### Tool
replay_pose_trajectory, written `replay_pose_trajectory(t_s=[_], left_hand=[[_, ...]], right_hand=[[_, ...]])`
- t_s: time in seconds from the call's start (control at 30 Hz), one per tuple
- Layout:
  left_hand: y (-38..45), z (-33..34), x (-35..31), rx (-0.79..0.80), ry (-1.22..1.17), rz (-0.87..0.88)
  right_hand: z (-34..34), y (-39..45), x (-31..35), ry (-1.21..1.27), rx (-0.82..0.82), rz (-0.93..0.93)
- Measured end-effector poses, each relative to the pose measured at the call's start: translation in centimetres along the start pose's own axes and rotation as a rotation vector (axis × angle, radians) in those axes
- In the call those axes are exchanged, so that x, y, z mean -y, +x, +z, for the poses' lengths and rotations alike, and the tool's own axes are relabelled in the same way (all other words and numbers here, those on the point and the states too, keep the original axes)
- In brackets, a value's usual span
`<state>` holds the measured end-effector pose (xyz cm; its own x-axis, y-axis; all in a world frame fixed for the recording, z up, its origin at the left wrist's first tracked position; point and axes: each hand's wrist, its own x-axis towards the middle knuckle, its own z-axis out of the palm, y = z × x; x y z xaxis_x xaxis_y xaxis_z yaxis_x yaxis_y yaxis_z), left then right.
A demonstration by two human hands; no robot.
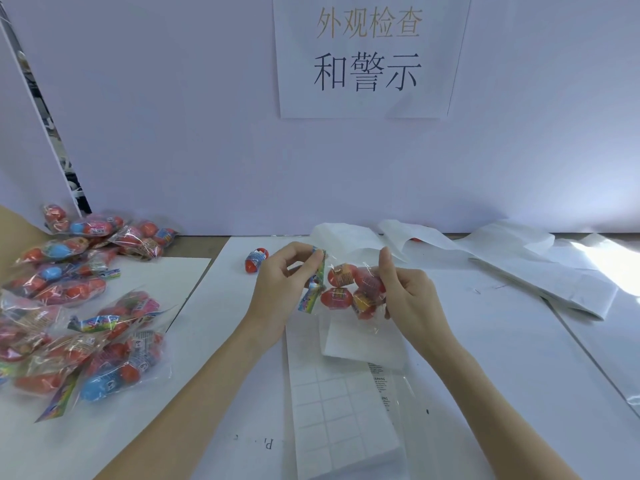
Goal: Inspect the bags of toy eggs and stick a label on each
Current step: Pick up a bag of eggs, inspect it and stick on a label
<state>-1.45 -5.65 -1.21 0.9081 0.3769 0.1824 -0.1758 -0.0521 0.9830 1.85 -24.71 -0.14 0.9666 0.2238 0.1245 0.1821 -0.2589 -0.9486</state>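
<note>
From the head camera, both hands meet above the middle of the counter [485,341], holding one clear bag of toy eggs [349,292] up off the surface. The left hand [280,289] has its fingers curled, pinching the bag's colourful header card [313,289] at the bag's left end. The right hand [412,296] pinches the clear plastic at the bag's right end, fingers bent around it. Red eggs with printed wrappers show through the film between the two hands.

Directly under the bag, toward the counter's near edge, lies a sheet of white labels [332,410] marked off in a grid, with a loose white slip [360,344] overlapping its upper part and a clear sheet with small printed text [388,386] beside it on the right.

A single red egg [255,261] lies on its own near the far edge, just left of the left hand. A heap of bagged eggs [79,306] covers the counter's left side. Crumpled white paper [502,258] spreads along the far right. A sign with large characters [367,53] hangs on the white wall behind.
</note>
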Motion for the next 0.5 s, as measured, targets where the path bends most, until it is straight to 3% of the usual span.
replay_pose_trajectory(t_s=[0.2, 0.37, 0.5], left_hand=[[-0.52, 0.79, -0.16, 0.027, 0.033, -0.018], [-0.99, 0.56, -0.38, 0.124, 0.039, 0.008], [-1.00, 1.04, -0.28, 0.069, 0.153, 0.085]], right_hand=[[0.23, -0.17, 0.23, 0.184, 0.067, 0.003], [0.11, -0.09, 0.06, 0.152, 0.068, -0.012], [-0.08, -0.14, 0.18, 0.190, 0.087, 0.018]])
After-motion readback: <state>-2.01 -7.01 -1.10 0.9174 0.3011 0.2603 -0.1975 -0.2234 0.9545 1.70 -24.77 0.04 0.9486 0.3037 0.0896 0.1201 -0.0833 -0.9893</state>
